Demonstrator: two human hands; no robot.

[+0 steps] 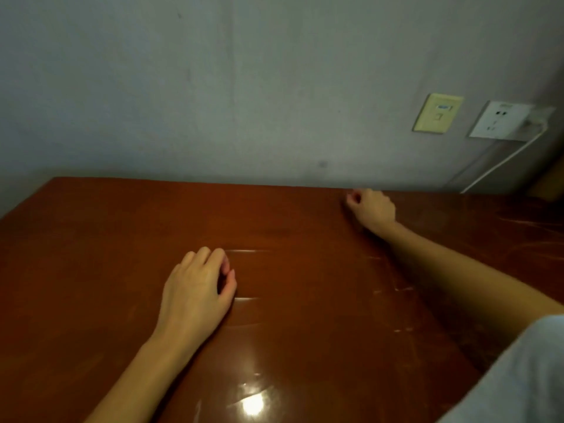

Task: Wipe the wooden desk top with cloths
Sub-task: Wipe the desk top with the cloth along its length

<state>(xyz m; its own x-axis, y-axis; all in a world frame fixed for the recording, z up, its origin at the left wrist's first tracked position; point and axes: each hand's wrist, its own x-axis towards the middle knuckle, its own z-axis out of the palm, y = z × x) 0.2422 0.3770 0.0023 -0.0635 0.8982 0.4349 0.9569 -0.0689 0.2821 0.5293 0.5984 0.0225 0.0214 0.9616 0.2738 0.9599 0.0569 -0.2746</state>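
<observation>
The glossy desk top (106, 254) beneath the loosely curled, empty left hand (198, 288) is judged hard and slick, to be pressed, not gripped; the right hand (370, 207) is curled beyond it, contents untellable.

Left hand (198, 288) rests on wooden desk top (91, 270), fingers loosely curled. Right hand (370, 207) — blurred, fingers curled — lies beyond those fingers, at the far edge.
</observation>
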